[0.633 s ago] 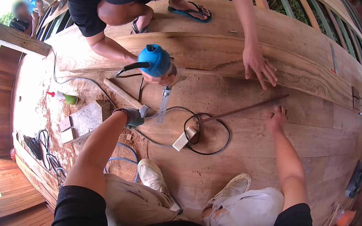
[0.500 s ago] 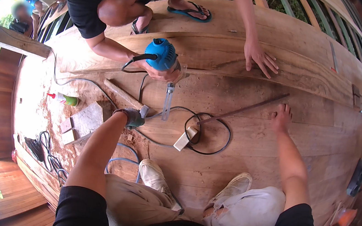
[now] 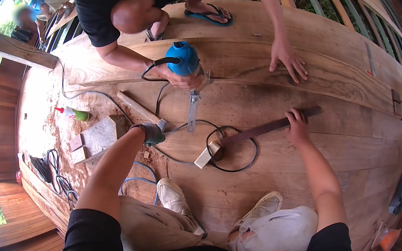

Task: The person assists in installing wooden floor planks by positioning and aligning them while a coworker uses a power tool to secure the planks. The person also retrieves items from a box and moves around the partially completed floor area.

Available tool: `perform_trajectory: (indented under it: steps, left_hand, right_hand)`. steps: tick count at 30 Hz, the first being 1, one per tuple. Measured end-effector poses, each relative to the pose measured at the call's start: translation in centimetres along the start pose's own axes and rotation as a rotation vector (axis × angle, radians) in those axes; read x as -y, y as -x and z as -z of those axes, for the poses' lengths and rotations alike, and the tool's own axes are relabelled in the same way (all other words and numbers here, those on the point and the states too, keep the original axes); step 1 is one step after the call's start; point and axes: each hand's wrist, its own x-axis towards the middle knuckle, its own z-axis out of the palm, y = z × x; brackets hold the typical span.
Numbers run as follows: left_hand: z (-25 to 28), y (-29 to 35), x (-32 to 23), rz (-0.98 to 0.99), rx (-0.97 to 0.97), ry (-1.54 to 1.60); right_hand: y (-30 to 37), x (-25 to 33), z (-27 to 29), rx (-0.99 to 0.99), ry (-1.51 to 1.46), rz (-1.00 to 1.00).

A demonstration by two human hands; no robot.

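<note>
On the wide wooden floor [image 3: 309, 156], the person sits with both shoes planted ahead of them. The left hand [image 3: 151, 134], in a dark glove, is closed around the end of a short wooden stick [image 3: 137, 107] that lies slanting on the floor boards. The right hand [image 3: 297, 129] is bare and presses down, fingers wrapped over a long dark strip [image 3: 267, 129] that runs slanting across the floor; its near end meets a small pale block [image 3: 205, 156], just beside a loop of black cable [image 3: 238, 154]. Beyond the stick on the floor, a co-worker's hand [image 3: 179, 77] grips a blue power tool [image 3: 183, 59], with a clear ruler [image 3: 192, 116] lying just below it. The co-worker's other hand [image 3: 286, 59] rests flat on a curved plank [image 3: 341, 78]. A green bottle [image 3: 75, 114] lies on the floor to the left of the stick.
</note>
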Motion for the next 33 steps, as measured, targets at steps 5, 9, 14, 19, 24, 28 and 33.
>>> perform_trajectory:
  steps: [5, 9, 14, 19, 24, 28, 33]
  left_hand:
    - [0.1, -0.4, -0.3, -0.011, 0.015, -0.022]
    - [0.0, -0.4, -0.6, -0.086, -0.048, -0.05]
    - [0.7, 1.3, -1.8, -0.034, 0.013, -0.04]
    - [0.9, 1.2, -1.5, 0.015, 0.076, -0.06]
    - [0.5, 1.1, -1.4, -0.018, -0.007, -0.044]
    - [0.7, 1.0, -1.4, -0.026, -0.017, -0.08]
    - [0.5, 0.8, -1.1, -0.004, 0.014, -0.028]
  right_hand:
    - [1.1, -0.9, 0.1, -0.017, 0.045, -0.035]
    - [1.4, -1.4, -0.1, -0.022, 0.043, -0.039]
    - [1.7, -1.7, 0.1, -0.033, 0.034, -0.064]
    - [1.7, -1.6, 0.4, -0.047, 0.037, -0.07]
    - [2.0, -2.5, 0.5, -0.068, 0.04, -0.078]
    - [2.6, -3.6, 0.4, -0.074, 0.032, -0.098]
    - [2.9, -3.9, 0.6, -0.053, 0.045, -0.148]
